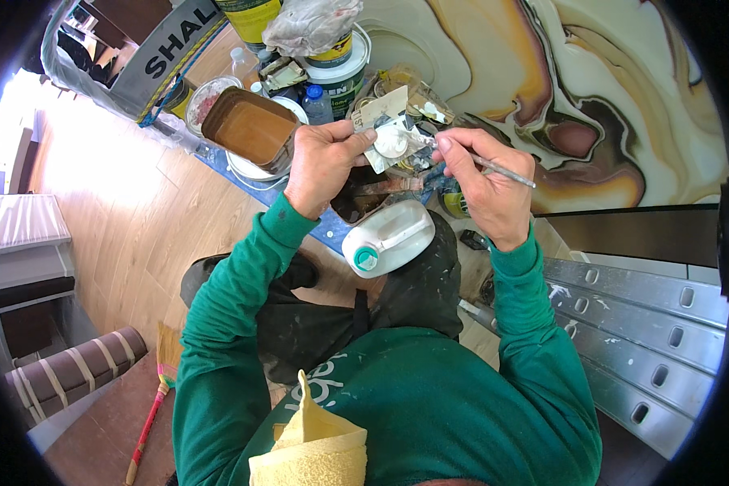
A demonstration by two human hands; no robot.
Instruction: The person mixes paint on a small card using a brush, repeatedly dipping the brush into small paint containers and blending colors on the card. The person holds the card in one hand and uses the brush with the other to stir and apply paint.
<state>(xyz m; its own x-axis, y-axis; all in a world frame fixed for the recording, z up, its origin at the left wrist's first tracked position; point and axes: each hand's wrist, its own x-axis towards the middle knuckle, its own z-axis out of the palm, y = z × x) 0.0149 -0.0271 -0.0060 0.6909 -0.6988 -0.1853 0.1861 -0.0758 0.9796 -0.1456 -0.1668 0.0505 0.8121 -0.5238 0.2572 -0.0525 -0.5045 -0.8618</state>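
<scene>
My left hand (324, 158) pinches a small paint-smeared card (378, 162) with a round blob of white paint (392, 143) on it. In my right hand (494, 182) a thin paintbrush (506, 171) is gripped like a pen, its tip pointing left at the white paint. Whether the tip touches the paint I cannot tell. Just below, a wide brush (393, 187) lies over a dark tub (352, 204). A white jug (401, 235) with a teal cap stands close to my knee. Left of my left hand sits a rectangular tub of brown liquid (255, 130).
A marbled panel (494, 49) in cream, brown and ochre rises ahead. Paint buckets (344, 77), a blue-capped bottle (317, 105) and a plastic bag (312, 24) crowd the far side. A metal ladder (632, 340) lies at right, a broom (150, 421) at lower left.
</scene>
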